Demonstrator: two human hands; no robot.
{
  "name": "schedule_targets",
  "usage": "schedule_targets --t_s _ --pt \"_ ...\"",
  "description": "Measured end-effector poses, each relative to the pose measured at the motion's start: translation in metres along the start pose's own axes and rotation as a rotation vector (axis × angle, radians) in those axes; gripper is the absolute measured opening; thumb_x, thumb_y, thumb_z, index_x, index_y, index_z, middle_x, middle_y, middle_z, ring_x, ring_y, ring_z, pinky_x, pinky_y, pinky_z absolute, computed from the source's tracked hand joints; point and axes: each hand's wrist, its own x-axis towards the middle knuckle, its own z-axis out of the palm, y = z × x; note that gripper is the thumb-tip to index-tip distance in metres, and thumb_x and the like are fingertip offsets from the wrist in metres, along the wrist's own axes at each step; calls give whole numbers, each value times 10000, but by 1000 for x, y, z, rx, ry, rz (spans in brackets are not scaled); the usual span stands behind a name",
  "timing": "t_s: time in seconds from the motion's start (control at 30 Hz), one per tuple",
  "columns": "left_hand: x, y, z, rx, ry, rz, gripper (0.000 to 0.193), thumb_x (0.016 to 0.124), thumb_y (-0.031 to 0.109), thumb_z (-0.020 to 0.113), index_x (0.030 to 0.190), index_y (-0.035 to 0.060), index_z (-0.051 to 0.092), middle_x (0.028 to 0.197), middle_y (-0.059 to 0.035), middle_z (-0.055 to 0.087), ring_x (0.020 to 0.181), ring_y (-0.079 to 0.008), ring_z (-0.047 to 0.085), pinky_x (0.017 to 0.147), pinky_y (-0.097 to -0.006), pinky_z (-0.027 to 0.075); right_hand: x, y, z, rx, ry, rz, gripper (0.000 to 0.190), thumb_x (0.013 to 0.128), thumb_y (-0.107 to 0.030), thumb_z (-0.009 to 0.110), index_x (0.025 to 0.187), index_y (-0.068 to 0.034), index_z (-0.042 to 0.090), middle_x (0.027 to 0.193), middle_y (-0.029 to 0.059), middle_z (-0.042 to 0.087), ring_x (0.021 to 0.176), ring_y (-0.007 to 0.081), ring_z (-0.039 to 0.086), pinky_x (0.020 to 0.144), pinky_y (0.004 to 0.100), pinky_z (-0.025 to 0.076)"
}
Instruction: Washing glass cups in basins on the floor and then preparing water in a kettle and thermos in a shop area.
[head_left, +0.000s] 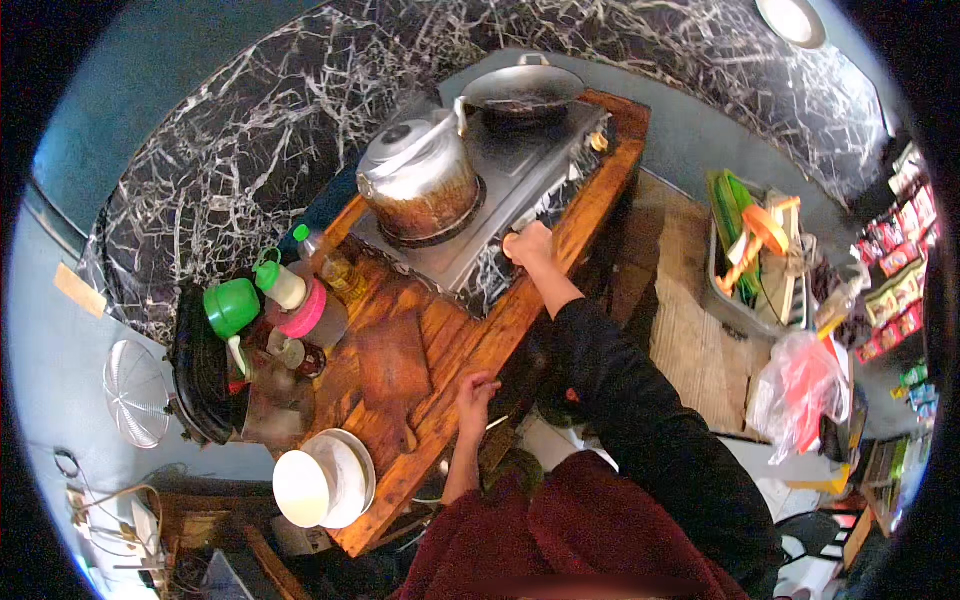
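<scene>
My right hand is closed around a control knob on the front of a two-burner gas stove. Its fingers hide part of the knob. A second, yellowish knob shows farther along the stove front. On the near burner stands a lidded metal kettle, brown and scorched on its lower side. The far burner carries a dark wok. My left hand hangs at the table's front edge, fingers loosely curled, with nothing visible in it.
The wooden table holds a cutting board, stacked bowls, an oil bottle, a green-capped squeeze bottle and a green cup. A strainer hangs left. At right are a grey basin and a plastic bag.
</scene>
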Motion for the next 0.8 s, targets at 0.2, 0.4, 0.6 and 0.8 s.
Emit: schedule_targets --t_s 0.2,0.4,0.6,0.8 --pt "-2 12 3 101 -17 69 152 884 77 520 1030 35 534 968 -48 570 896 -136 574 774 -249 442 -95 9 7 489 134 82 671 643 -264 729 1186 17 453 1062 237 566 979 346 569 832 424 460" --pt "-4 55 63 -51 6 270 181 864 85 560 1035 24 553 975 -50 580 879 -132 549 775 -262 452 -233 47 -148 509 -420 -695 552 714 -171 703 1199 -10 492 1055 171 563 973 291 557 850 382 443" --pt "-81 127 191 -120 -397 401 147 893 51 521 1025 -11 542 1069 -118 575 940 -197 583 871 -317 445 -357 186 -410 644 -566 -647 282 778 -95 682 1048 -34 625 910 76 641 827 169 617 724 288 497" --pt "-143 151 284 -165 -893 414 98 856 28 536 941 7 578 1023 -105 576 1009 -185 537 912 -316 393 -352 363 -466 -614 806 387 315 748 -323 678 973 -105 643 892 103 621 952 274 569 882 515 364"
